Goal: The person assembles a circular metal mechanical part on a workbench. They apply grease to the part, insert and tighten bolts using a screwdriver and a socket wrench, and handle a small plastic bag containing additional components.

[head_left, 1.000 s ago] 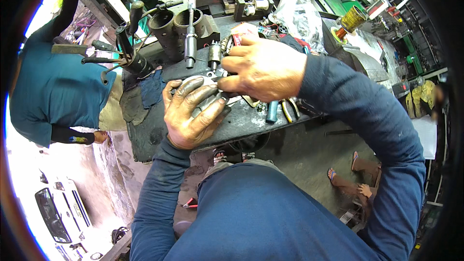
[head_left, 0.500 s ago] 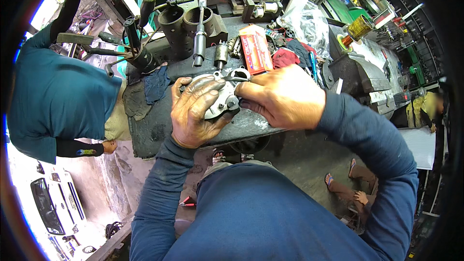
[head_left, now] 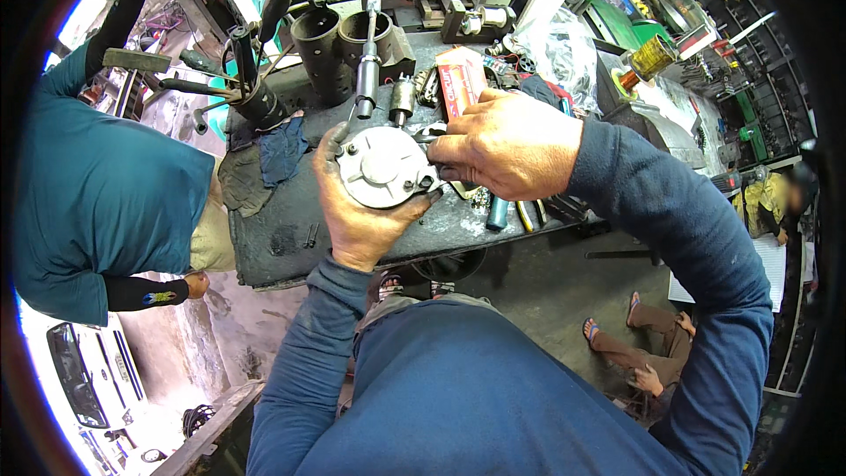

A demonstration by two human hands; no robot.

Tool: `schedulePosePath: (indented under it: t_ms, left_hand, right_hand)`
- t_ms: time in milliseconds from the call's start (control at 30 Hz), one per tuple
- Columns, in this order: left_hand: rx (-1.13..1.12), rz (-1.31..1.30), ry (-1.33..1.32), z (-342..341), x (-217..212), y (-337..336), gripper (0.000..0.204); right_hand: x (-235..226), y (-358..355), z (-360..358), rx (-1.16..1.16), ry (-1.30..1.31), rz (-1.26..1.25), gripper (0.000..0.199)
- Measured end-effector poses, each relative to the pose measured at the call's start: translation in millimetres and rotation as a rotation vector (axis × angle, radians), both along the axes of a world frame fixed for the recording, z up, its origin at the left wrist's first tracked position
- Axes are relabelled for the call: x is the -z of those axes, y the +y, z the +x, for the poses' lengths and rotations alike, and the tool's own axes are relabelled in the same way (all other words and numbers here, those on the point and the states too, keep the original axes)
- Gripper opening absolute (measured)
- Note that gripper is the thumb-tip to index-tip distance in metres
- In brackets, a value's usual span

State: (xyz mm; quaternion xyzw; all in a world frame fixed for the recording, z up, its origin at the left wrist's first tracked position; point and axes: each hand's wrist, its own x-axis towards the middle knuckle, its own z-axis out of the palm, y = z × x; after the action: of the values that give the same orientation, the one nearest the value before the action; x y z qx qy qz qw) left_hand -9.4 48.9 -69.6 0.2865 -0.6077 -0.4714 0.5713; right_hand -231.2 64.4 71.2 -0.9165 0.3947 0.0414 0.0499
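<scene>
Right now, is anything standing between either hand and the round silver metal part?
Nothing visible: the left hand cups the round silver metal part from its left and near sides, and the right hand is at its right edge, though exact contact there is unclear.

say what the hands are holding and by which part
The left hand grips the round metal housing by its left and lower rim. The right hand is at its right side; its hold cannot be told.
</scene>
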Motion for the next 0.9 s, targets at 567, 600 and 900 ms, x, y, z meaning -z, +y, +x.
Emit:
schedulePosePath:
  t_ms: [567, 600, 900]
  left_hand:
    - [0.012, -0.011, 0.077, -6, 2, 3, 0.117]
    - [-0.010, -0.076, 0.026, -6, 2, 2, 0.117]
    - [0.042, -0.073, 0.016, -3, 1, 0, 0.119]
  right_hand:
    - [23, 64, 49, 0.652, -0.281, 0.009, 0.018]
    - [23, 71, 54, 0.759, -0.336, 0.124, 0.018]
    - [18, 28, -1, 0.171, -0.127, -0.075, 0.023]
